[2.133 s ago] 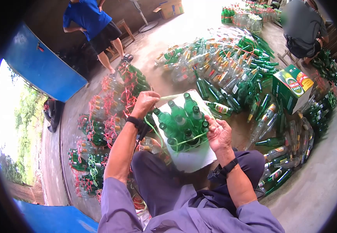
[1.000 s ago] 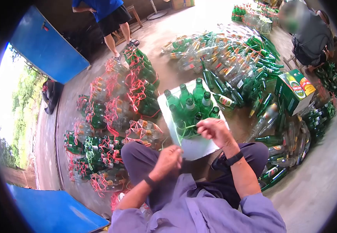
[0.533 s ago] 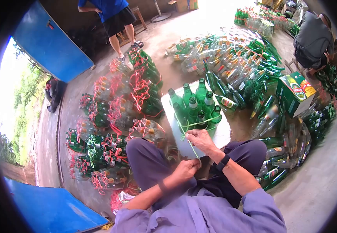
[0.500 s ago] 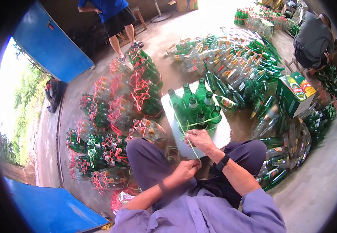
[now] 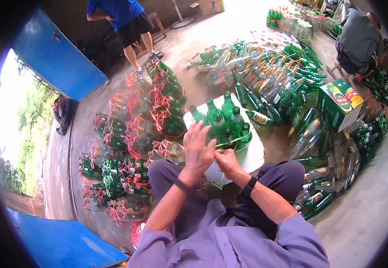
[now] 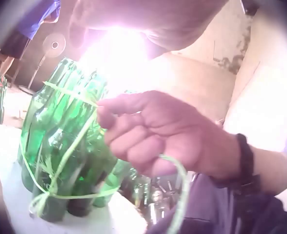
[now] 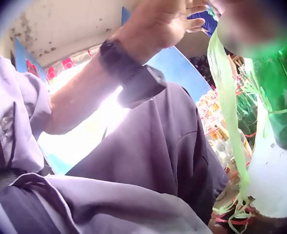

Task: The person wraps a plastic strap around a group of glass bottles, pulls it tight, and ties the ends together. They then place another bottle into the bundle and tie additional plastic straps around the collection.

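Several green glass bottles [image 5: 217,119] stand upright, bunched together on a white flat-topped block [image 5: 253,157]. Pale green plastic string [image 6: 71,196] runs round them low down, with a knot at the near side, and another length passes near their necks. My right hand [image 5: 229,163] pinches the string at the near side of the bunch; the tail [image 7: 226,105] hangs below that fist. Raised with fingers straight and spread, my left hand [image 5: 197,152] is beside the right one, overlapping the nearest bottles in the head view. It holds nothing visible.
Bottle bundles tied with red string [image 5: 133,120] stand at the left. A large heap of loose bottles [image 5: 256,67] lies ahead, more at the right beside a green beer carton [image 5: 340,105]. One person [image 5: 122,20] stands behind; another [image 5: 359,42] sits far right.
My left hand has let go of the string's end near my lap and moved up and forward with fingers spread. My right hand stays on the string, close to the bottles.
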Demonstrator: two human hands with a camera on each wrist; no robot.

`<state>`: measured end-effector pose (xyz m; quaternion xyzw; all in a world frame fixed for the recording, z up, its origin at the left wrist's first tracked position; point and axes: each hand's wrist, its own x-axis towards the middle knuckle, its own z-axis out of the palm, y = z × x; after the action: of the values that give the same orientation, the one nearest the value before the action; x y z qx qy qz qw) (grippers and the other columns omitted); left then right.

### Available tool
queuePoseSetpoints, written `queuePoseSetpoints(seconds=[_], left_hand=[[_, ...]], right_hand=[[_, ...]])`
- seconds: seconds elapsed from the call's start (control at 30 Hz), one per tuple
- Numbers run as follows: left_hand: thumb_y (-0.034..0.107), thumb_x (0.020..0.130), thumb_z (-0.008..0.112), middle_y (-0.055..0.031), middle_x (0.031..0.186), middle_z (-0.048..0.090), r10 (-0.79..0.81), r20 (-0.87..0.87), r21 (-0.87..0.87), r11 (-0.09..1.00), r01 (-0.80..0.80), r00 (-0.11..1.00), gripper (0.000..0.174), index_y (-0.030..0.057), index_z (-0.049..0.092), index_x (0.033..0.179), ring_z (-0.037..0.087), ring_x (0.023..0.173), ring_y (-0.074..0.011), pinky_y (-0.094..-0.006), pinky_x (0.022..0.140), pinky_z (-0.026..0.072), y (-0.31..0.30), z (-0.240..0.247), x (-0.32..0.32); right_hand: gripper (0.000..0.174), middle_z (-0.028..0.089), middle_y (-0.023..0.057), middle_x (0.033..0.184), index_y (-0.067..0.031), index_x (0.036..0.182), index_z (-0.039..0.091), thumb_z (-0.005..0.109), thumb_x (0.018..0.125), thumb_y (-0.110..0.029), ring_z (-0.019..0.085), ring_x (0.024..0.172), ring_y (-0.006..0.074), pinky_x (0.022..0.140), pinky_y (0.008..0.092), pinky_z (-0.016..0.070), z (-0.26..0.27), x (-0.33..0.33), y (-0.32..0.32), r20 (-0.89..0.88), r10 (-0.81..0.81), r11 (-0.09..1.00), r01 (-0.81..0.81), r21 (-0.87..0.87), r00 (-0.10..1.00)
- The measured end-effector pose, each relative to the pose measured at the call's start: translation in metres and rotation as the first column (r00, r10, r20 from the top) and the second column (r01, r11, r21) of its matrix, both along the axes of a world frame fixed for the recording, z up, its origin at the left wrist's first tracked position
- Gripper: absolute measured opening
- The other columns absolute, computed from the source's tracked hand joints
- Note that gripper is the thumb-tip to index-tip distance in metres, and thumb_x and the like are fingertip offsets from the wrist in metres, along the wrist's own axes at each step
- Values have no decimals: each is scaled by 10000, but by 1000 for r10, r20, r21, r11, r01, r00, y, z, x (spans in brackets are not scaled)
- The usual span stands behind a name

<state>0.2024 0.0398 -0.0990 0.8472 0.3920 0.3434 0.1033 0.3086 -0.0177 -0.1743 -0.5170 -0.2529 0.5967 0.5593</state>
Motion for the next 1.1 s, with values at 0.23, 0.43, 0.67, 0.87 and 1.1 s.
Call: queuePoseSetpoints(seconds=[0.23,0.43,0.67,0.87,1.1], left_hand=[[16,829,593,-229,1588,270,-31,-57,-11,999,31,998,429,30,589,1258,136,1509,-433,-497,1224,189,27,-45,11],[-40,805,563,-228,1593,262,-55,-27,-29,998,54,998,423,25,609,1221,92,1516,-438,-495,1226,191,27,-44,13],[-60,800,555,-213,1596,268,-65,37,-63,996,67,997,453,33,604,1241,95,1518,-429,-482,1229,195,29,-42,16],[-16,814,583,-249,1582,263,-36,-50,-40,999,34,998,475,25,578,1287,155,1504,-431,-479,1211,254,28,-41,14],[123,810,702,-271,1589,232,60,-54,2,998,-60,997,671,27,439,1419,236,1480,-420,-477,1180,281,15,-40,11]], right_hand=[[346,429,-19,494,-23,657,612,610,916,-254,356,386,79,367,265,249,1,3,-8,26,-14,999,15,-38,1000],[326,436,-12,487,14,724,664,669,907,-256,353,390,81,369,275,255,0,16,-18,206,48,996,-63,63,977],[220,558,61,604,-22,736,672,631,877,-185,505,507,159,473,320,382,-2,26,-19,442,108,978,-176,116,890],[266,605,77,617,-15,737,696,619,892,-217,558,573,160,552,321,449,-9,29,-19,534,35,979,-136,151,845],[379,545,83,542,27,703,678,622,932,-270,479,527,131,531,348,414,-6,29,-19,417,-46,992,-8,128,908]])
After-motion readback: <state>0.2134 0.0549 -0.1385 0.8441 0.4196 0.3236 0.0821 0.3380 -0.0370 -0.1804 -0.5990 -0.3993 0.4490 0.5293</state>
